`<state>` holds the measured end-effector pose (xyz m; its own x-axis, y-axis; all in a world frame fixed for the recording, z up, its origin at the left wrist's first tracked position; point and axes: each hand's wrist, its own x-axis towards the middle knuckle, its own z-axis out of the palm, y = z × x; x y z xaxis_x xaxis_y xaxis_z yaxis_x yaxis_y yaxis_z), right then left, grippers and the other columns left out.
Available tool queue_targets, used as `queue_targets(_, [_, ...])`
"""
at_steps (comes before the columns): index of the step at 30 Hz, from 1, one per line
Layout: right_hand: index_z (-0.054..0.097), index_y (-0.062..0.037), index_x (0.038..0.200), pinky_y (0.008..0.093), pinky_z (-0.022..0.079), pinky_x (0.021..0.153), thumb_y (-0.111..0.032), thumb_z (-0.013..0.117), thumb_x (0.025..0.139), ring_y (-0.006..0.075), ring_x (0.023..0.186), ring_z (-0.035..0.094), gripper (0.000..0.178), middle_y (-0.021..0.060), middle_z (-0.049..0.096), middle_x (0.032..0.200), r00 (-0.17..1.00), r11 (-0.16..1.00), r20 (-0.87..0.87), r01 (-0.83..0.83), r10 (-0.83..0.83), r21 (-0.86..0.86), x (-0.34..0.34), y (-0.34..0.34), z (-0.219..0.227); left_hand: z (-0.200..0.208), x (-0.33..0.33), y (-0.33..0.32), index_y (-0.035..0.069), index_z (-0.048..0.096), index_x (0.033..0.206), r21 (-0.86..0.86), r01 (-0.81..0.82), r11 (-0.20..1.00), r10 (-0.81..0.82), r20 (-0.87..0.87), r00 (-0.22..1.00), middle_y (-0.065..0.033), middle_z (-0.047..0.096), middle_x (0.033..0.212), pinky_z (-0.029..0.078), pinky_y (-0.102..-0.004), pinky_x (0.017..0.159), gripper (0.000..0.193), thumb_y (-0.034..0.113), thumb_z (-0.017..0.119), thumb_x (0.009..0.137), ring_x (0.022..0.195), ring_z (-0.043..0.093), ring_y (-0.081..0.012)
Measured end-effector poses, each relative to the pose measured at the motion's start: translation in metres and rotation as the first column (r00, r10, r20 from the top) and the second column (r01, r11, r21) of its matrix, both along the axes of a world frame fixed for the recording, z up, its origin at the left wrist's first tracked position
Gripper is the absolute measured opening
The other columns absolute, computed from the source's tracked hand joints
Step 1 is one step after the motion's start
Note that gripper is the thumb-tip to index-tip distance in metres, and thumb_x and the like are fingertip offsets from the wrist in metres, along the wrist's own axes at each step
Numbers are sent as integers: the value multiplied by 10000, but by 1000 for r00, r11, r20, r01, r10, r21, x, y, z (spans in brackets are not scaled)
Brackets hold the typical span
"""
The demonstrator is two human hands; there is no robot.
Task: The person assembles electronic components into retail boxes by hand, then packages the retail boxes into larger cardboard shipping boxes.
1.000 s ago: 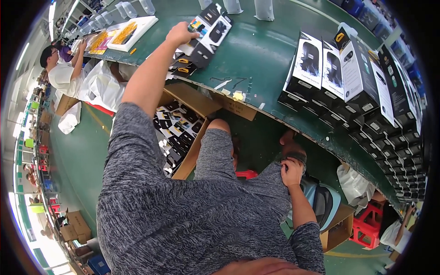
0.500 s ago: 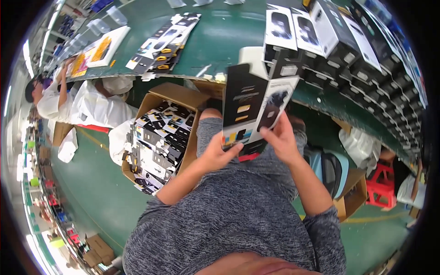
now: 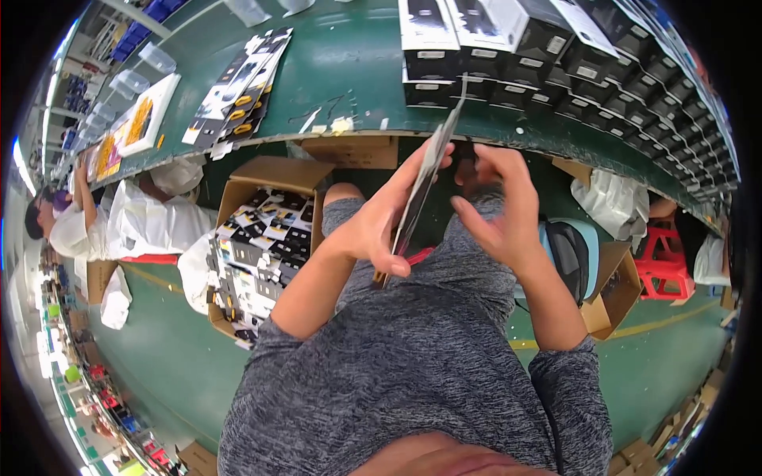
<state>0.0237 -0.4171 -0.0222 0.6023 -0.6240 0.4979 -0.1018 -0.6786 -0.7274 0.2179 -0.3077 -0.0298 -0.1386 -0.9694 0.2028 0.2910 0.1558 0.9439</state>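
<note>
My left hand (image 3: 379,226) grips a flat, unfolded black carton (image 3: 419,190), held edge-on above my lap. My right hand (image 3: 496,208) is just to its right, fingers curled toward the carton's upper part; whether it touches is hard to tell. More flat cartons (image 3: 238,87) lie fanned on the green table (image 3: 349,55). Assembled black-and-white boxes (image 3: 508,40) stand in rows along the table's right side.
An open cardboard box (image 3: 262,238) full of flat cartons sits on the floor at my left. Another person in white (image 3: 119,226) sits further left. A red stool (image 3: 659,254), a white bag (image 3: 615,202) and a brown box (image 3: 607,293) are at my right.
My left hand reached to the fanned cartons on the table, brought one back to my lap, and both hands turned it from face-up to edge-on.
</note>
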Motion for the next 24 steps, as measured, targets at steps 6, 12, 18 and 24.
queue_targets(6, [657, -122, 1134, 360, 478, 676, -213, 891, 666, 232, 758, 599, 531, 47, 593, 831, 953, 951, 12, -300, 302, -71, 0, 7, 41, -12, -9, -2, 2, 108, 1633, -68, -32, 997, 37, 72, 997, -180, 274, 1614, 227, -413, 1222, 1503, 531, 955, 510, 1492, 307, -290])
queue_targets(12, [635, -118, 1082, 342, 463, 571, -308, 926, 656, 194, 603, 605, 549, 10, 577, 650, 928, 880, -317, -308, 194, -362, -15, -13, 52, -7, 8, 19, 4, 508, 1367, -35, -491, 870, 480, 282, 831, -87, 651, 1243, 506, -340, 993, 1045, 181, 1032, 480, 1139, 621, -164])
queue_targets(18, [62, -44, 1593, 443, 324, 1176, -241, 993, 624, 306, 1428, 368, 1359, 162, 336, 1523, 960, 900, 246, -222, 135, 376, 0, 37, -13, -23, -33, 19, -26, 578, 1318, -50, -645, 762, 647, 32, 762, -104, 702, 1197, 556, -337, 928, 696, -21, 897, 699, 1067, 680, -175])
queue_targets(24, [178, -41, 1594, 415, 334, 1172, -162, 952, 620, 276, 1397, 422, 1250, 135, 422, 1485, 896, 802, 120, -436, 427, 408, -9, 15, 5, -1, -24, 17, 98, 65, 1644, -117, -269, 956, 233, -252, 939, -155, 340, 1547, 371, -410, 1133, 1300, 213, 953, 701, 1400, 418, -260])
